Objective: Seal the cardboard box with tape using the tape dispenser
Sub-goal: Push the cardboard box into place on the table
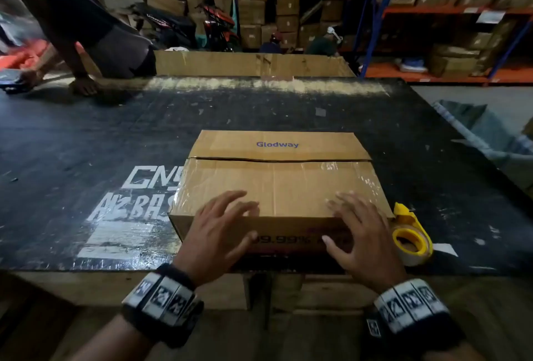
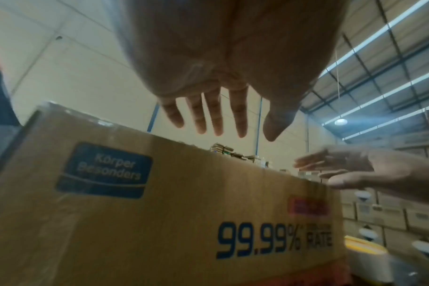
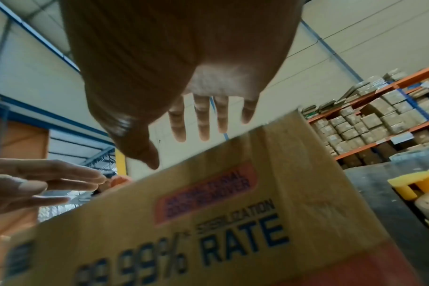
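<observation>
A brown cardboard box (image 1: 282, 179) printed "Glodway" lies on the black table (image 1: 86, 135), flaps down, with a seam across its top and clear tape over the near flap. My left hand (image 1: 222, 225) hovers over the box's near left edge, fingers spread and straight. My right hand (image 1: 357, 225) hovers over the near right edge, also spread. Both wrist views show the fingers (image 2: 216, 118) (image 3: 203, 120) extended above the box front (image 2: 159, 212) (image 3: 208, 222), holding nothing. The yellow tape dispenser (image 1: 411, 235) with its clear roll sits on the table right beside the box (image 3: 421, 185).
Another person (image 1: 80, 28) leans on the table's far left, one hand (image 1: 83, 86) pressed down. A low cardboard wall (image 1: 251, 65) runs along the far edge. Plastic wrapping (image 1: 490, 135) lies off the right side. Shelves of boxes (image 1: 447, 0) fill the background.
</observation>
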Action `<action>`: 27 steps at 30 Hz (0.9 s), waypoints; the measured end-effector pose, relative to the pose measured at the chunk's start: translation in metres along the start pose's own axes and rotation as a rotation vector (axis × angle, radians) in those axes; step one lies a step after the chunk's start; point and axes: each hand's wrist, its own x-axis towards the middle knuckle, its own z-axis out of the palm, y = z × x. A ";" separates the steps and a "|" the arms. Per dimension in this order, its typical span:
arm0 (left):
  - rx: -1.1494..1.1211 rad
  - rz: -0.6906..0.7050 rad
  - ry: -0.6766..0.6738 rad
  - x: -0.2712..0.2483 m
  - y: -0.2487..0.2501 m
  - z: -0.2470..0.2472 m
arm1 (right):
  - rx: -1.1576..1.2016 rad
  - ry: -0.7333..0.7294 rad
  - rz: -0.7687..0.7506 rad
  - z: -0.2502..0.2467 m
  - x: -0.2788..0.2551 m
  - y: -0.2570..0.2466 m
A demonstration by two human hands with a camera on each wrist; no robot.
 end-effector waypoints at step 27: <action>0.235 -0.074 -0.328 0.142 0.065 0.072 | -0.152 -0.051 0.122 0.009 0.024 0.021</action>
